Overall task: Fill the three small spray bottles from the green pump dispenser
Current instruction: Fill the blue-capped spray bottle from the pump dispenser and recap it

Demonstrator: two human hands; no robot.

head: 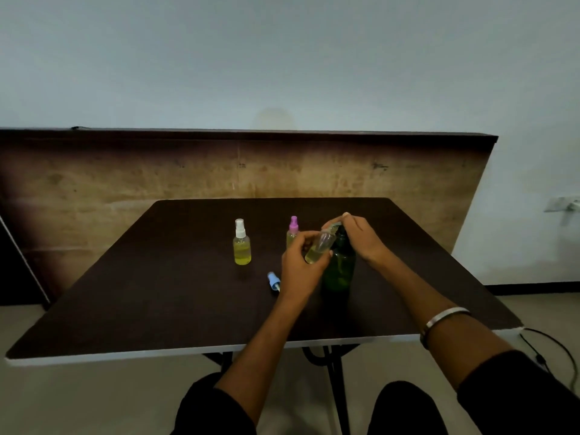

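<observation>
The green pump dispenser point(339, 268) stands upright on the dark table point(157, 293). My right hand point(361, 235) lies over its pump head, fingers curled on it. My left hand point(298, 265) holds a small uncapped spray bottle point(318, 249) tilted, its mouth up at the pump's spout; a little yellow liquid sits in its lower end. A white-capped spray bottle point(242, 246) holding yellow liquid stands to the left. A pink-capped spray bottle point(293, 230) stands behind my left hand, partly hidden. A blue spray cap point(273, 281) lies on the table by my left wrist.
A wooden board point(125, 183) leans against the wall behind the table. A wall socket point(561, 204) sits at the right, and a black cable point(552, 346) runs on the floor by the table's right corner. My knees are under the near edge.
</observation>
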